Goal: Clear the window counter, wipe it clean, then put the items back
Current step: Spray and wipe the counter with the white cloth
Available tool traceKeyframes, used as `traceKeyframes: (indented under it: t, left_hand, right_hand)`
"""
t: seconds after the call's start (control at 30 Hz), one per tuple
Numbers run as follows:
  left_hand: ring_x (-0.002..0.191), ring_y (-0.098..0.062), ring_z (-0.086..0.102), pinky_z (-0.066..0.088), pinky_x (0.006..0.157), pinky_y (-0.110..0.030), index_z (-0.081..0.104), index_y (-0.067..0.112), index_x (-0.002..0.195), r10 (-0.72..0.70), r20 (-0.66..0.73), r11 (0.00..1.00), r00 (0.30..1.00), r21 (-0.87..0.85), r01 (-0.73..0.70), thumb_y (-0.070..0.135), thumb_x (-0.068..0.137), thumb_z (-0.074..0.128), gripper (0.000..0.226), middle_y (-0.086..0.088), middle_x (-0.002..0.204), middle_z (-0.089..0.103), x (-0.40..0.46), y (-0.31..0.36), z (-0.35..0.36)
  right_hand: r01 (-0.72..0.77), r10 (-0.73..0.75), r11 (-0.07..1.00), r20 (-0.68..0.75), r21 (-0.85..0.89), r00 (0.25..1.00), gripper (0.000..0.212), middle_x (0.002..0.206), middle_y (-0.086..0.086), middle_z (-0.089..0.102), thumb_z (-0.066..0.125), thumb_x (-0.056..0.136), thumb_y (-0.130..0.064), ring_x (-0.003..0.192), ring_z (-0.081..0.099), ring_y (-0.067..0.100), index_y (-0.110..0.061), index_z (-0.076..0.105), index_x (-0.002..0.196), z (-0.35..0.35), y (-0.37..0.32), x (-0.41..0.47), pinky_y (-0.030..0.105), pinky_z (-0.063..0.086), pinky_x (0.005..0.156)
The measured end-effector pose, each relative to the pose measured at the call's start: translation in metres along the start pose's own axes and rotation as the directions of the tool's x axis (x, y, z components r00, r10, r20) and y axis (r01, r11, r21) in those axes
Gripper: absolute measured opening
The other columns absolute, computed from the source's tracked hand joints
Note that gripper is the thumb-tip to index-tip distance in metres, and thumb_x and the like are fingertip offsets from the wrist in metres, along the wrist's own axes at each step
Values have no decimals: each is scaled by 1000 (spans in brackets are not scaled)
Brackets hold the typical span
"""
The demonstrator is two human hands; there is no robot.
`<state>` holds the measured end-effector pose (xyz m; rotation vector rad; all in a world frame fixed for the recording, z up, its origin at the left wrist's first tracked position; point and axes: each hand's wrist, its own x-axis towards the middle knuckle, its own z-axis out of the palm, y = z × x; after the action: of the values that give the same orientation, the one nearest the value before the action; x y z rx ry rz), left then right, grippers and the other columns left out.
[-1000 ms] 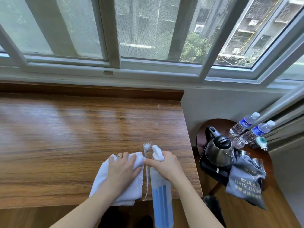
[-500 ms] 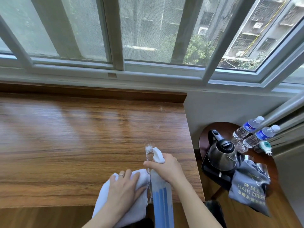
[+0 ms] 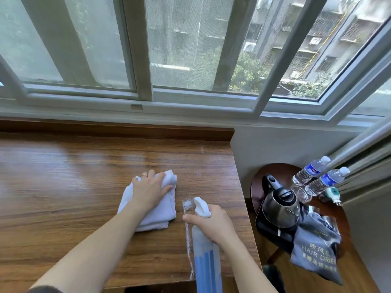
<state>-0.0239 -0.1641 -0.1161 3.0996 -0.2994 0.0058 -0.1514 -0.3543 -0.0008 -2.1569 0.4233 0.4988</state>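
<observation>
Spray bottle (image 3: 206,263) runs off the bottom edge, its trigger buried under the right hand (image 3: 213,224). Left hand (image 3: 149,192) hides the towel's (image 3: 154,212) middle. Hair dryer bag (image 3: 315,248) lettering partly folded away.

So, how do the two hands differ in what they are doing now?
The left hand lies flat with fingers spread, pressing the white cloth on the wooden counter; the right hand is curled around the spray bottle. The left reaches farther toward the window than the right. Both are bare.
</observation>
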Motion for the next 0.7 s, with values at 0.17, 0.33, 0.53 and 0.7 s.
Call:
traceKeyframes:
  t: [0.17,0.33,0.53,0.7]
  left_hand:
    - [110,-28,55,41,83,-45,56,30,126,34,13,999,999,5,-34,67,89,45,53,-4,117,57,12,4,10]
    - [91,-32,60,43,68,-44,64,23,103,104,-17,995,994,-9,-104,56,80,69,41,-7,96,58,25,3,10]
    - [76,-33,59,41,62,-45,66,19,93,65,-101,998,993,26,-62,62,64,79,53,-9,87,59,21,3,11]
    - [94,-36,57,42,69,-50,63,29,111,-18,-36,1000,999,25,19,70,76,61,53,-7,97,60,7,1,16]
  right_hand:
    - [-25,26,999,-30,24,999,43,59,-10,55,78,75,-51,59,50,6,-24,49,57,-5,1,7,25,38,59]
    - [-76,76,997,-10,15,997,49,55,-9,51,78,76,-51,55,47,5,-22,45,54,-3,1,10,23,35,54]
    - [-87,86,995,28,51,996,45,62,-9,52,77,74,-53,60,48,8,-24,46,63,-2,3,12,26,36,59]
    - [-100,99,994,19,54,995,48,58,-10,48,77,72,-56,56,45,7,-24,43,60,-2,6,12,25,35,57]
